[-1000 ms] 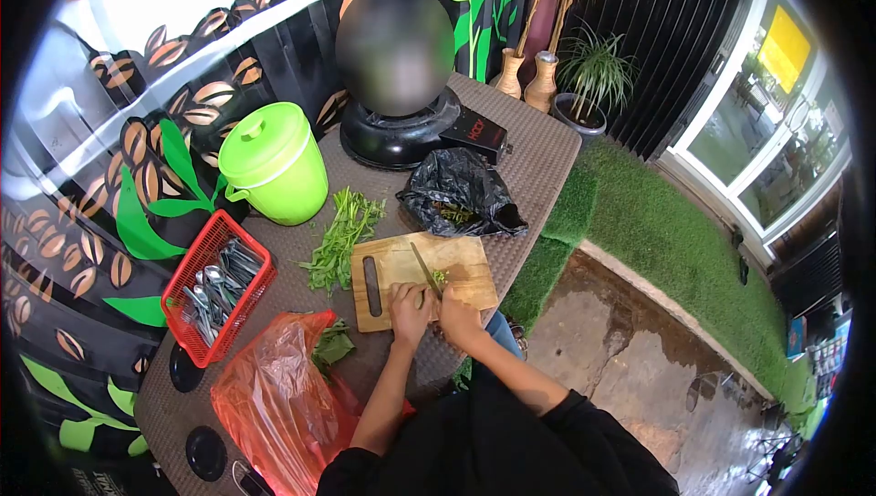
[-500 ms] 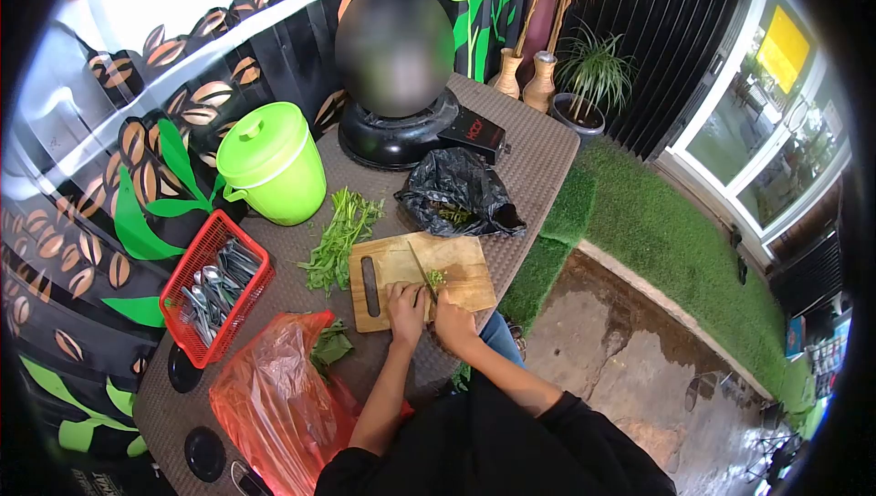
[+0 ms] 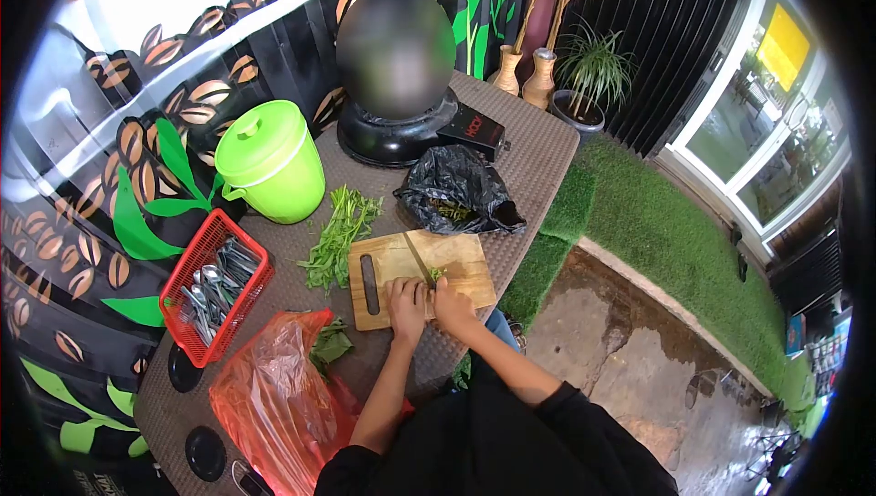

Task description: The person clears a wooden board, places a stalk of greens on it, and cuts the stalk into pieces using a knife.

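Note:
My right hand [image 3: 453, 305] is wrapped round the handle of a knife [image 3: 416, 253], whose blade points away from me across a wooden cutting board [image 3: 387, 260]. Close beside it, my left hand [image 3: 407, 305] rests on the board with curled fingers. Whatever those fingers hold is hidden beneath them. A small pile of chopped greens [image 3: 437, 272] lies against the right side of the blade. Beyond the board's left corner is a heap of leafy green stems [image 3: 339, 236]. An open black plastic bag [image 3: 464, 187] with greens inside stands just past the far edge.
A lime-green lidded bucket [image 3: 272, 163] and a red basket [image 3: 216, 287] of cutlery stand on the left. Nearer me lie a red plastic bag [image 3: 278, 386] and leaves [image 3: 330, 345]. A black portable stove [image 3: 399, 138] sits at the back of the brown table [image 3: 538, 154].
My right hand and the knife have shifted slightly away from me along the board. The left hand stays in nearly the same place.

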